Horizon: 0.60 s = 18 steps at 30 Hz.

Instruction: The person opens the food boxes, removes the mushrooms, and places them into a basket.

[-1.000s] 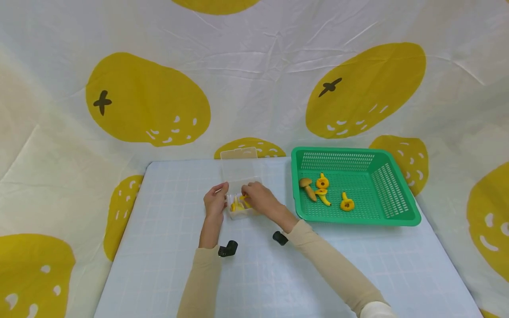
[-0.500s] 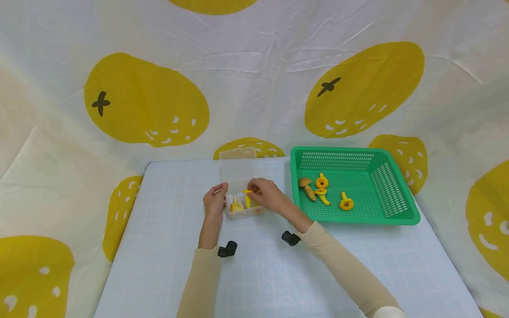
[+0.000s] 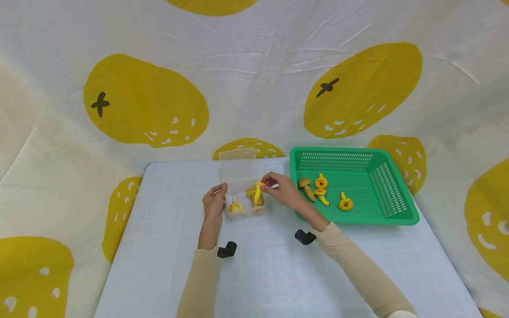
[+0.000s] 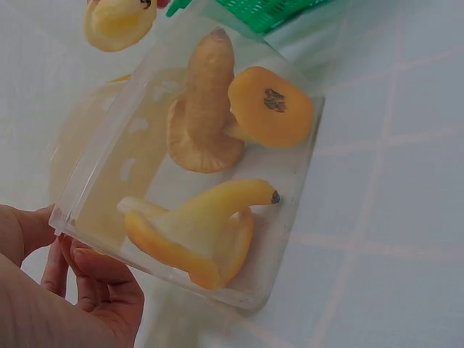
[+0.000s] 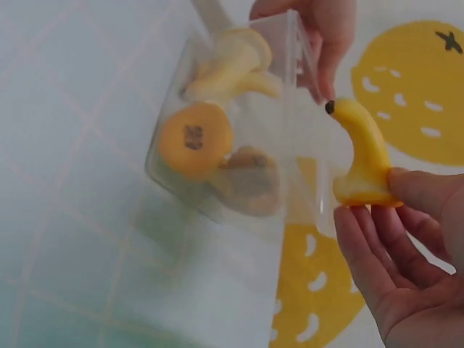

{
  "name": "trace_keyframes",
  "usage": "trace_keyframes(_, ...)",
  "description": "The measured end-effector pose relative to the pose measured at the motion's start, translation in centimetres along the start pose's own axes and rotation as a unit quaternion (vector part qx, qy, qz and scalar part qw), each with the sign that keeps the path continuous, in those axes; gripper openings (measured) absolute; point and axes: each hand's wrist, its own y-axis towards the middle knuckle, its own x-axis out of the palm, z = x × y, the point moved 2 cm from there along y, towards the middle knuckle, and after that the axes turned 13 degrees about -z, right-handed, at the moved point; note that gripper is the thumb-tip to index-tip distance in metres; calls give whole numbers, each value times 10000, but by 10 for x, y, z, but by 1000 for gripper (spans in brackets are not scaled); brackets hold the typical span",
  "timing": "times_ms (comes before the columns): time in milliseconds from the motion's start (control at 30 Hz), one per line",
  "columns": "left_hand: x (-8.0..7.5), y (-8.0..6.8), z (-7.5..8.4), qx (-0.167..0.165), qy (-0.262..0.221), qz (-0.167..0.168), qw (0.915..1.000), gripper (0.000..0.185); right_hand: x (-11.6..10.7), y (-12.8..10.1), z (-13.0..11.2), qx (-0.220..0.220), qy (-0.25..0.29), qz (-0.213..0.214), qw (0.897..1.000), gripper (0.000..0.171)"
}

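On the bench (image 3: 159, 265), nearest, the clear plastic box (image 3: 245, 208) is steadied at its left wall by the left hand (image 3: 214, 204), fingers curled round the rim. A yellow toy mushroom (image 3: 258, 193) is pinched by its cap in the right hand (image 3: 283, 191), just above the box. It is judged light, rigid and smooth, best held at the cap. Farther right, more mushrooms lie in the green basket (image 3: 397, 212).
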Motion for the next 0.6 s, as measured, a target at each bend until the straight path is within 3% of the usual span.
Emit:
trace_keyframes(467,1,-2,1,-60,147,49,9999,35,-46,-30,23,805,966,481,9909,31)
trace_keyframes(600,2,-2,1,-21,114,64,9999,35,-60,-40,27,831,1101,703,9879,33)
